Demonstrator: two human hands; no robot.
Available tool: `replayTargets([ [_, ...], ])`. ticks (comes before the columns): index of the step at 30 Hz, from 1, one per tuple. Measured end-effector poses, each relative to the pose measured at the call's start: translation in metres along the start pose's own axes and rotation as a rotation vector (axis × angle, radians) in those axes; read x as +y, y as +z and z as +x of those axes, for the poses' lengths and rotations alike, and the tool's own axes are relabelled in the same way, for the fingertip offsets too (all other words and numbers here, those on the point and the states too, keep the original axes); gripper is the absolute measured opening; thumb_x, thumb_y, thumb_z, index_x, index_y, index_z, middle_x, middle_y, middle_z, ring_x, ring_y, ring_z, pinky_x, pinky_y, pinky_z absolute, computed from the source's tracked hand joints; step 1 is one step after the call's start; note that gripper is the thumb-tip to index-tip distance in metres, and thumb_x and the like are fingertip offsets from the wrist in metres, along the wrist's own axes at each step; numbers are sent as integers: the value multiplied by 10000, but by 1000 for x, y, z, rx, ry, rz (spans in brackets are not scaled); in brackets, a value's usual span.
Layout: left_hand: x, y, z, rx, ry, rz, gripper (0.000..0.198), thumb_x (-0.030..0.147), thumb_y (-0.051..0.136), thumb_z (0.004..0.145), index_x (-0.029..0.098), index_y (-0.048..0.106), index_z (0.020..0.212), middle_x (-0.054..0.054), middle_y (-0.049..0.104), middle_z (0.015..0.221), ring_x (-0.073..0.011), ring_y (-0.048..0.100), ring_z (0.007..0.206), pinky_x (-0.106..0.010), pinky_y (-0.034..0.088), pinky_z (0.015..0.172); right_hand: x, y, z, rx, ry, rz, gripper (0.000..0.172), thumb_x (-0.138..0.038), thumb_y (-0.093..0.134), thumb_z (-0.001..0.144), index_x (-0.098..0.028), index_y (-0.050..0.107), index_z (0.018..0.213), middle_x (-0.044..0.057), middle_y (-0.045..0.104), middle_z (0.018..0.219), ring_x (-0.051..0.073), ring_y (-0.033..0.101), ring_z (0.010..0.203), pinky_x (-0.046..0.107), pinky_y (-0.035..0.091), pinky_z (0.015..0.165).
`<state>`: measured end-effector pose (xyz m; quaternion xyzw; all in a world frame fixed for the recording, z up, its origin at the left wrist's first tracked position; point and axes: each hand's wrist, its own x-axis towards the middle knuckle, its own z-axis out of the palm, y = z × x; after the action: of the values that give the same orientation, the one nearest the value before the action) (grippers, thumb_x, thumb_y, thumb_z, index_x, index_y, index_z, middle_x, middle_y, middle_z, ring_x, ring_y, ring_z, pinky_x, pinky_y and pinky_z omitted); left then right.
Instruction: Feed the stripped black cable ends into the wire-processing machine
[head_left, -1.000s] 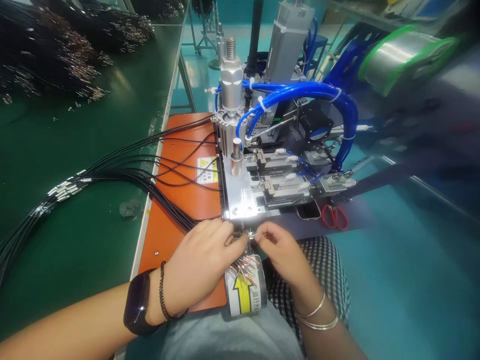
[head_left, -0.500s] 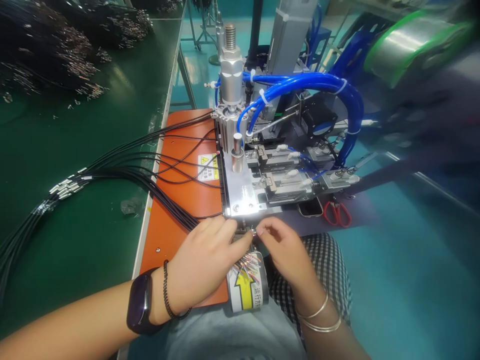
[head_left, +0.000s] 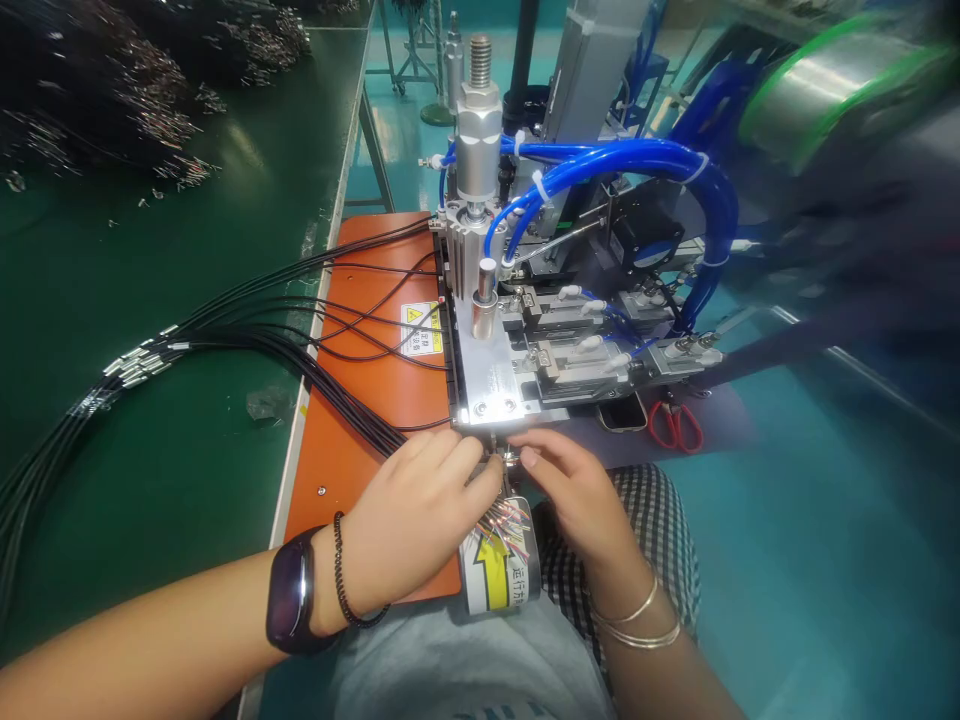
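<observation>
Lap: grey shirt nearest; checked cloth beyond it to the right.
Wrists: watch and dark beaded band on the left; bangles on the right.
Arrow sign: yellow arrow on white, just below the hands; the cables' coloured wire ends fan out over its upper part.
Left hand: fingers curled over the cables, thumb and forefinger close together at the machine's front edge; palm side hidden.
Right hand: thumb and forefinger parted, tips beside a small metal part; whether they touch it I cannot tell.
Cables: black, running from the worktop across the orange board and under the left hand; others lead to the machine's left side.
Machine: just beyond the hands; warning label to its left, blue hoses arching above.
Right side: phone and red-handled scissors side by side.
Farther: spool with green rims, upper right; wire heaps, upper left.
</observation>
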<state>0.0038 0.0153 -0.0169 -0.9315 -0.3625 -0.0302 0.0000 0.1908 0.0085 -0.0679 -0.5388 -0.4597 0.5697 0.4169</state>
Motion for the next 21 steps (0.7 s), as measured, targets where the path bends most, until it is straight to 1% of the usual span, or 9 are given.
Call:
replayTargets([
  [3, -1, -1, 0, -10, -1, -12, 277, 119, 390, 872, 159, 551, 1093, -67, 516, 869, -215, 486, 799, -376, 477, 700, -3, 1, 0, 35, -12, -93, 140, -318, 569, 820, -187, 614, 831, 14, 612, 801, 156, 550, 753, 246, 436, 639],
  [5, 0, -3, 0, -30, 2, -11, 253, 91, 392, 856, 143, 567, 1032, -68, 522, 844, -218, 499, 793, -382, 485, 709, -4, 2, 1, 29, 17, -135, 149, -318, 542, 830, -183, 581, 781, 0, 577, 754, 141, 527, 704, 233, 423, 611],
  [9, 4, -9, -3, -85, -24, 31, 181, 61, 420, 826, 140, 578, 865, -69, 547, 811, -223, 521, 741, -380, 493, 656, -2, 5, 1, -13, 102, -67, 150, -316, 522, 837, -182, 548, 774, -28, 513, 691, 117, 471, 619, 213, 387, 548],
  [11, 7, -12, -5, -111, -55, 56, 164, 59, 445, 808, 137, 586, 841, -87, 576, 858, -242, 541, 771, -378, 492, 634, -1, 5, 1, -11, 103, -45, 153, -322, 535, 836, -179, 549, 784, -26, 514, 700, 117, 472, 625, 212, 379, 544],
  [13, 10, -14, -8, -132, -70, 70, 161, 79, 471, 798, 124, 607, 871, -113, 599, 928, -267, 558, 836, -386, 494, 653, 1, 4, 0, 4, 80, -48, 158, -336, 554, 836, -179, 555, 821, -17, 528, 729, 124, 491, 662, 215, 385, 565],
  [15, 13, -16, -11, -154, -79, 86, 191, 97, 487, 786, 106, 621, 922, -134, 614, 958, -277, 571, 838, -389, 494, 648, 1, 0, -2, 30, 58, -62, 178, -356, 568, 835, -184, 560, 878, -7, 537, 755, 132, 504, 689, 219, 391, 577],
  [17, 15, -17, -12, -187, -90, 100, 251, 95, 492, 768, 84, 621, 984, -144, 629, 932, -271, 584, 791, -385, 490, 622, 0, -5, -4, 70, 48, -85, 202, -374, 573, 834, -190, 565, 916, 0, 541, 766, 137, 508, 685, 221, 396, 567],
  [19, 15, -17, -12, -213, -95, 100, 330, 90, 490, 761, 61, 597, 1072, -148, 639, 914, -264, 594, 773, -378, 489, 618, -4, -11, -7, 112, 41, -114, 210, -387, 571, 832, -193, 574, 911, 4, 544, 759, 138, 500, 657, 222, 400, 548],
  [21, 16, -18, -12, -225, -103, 91, 350, 86, 479, 772, 67, 581, 1106, -143, 643, 916, -256, 600, 778, -370, 488, 629, -9, -15, -11, 141, 29, -147, 207, -394, 571, 831, -197, 584, 894, 1, 545, 744, 134, 484, 625, 221, 405, 538],
])
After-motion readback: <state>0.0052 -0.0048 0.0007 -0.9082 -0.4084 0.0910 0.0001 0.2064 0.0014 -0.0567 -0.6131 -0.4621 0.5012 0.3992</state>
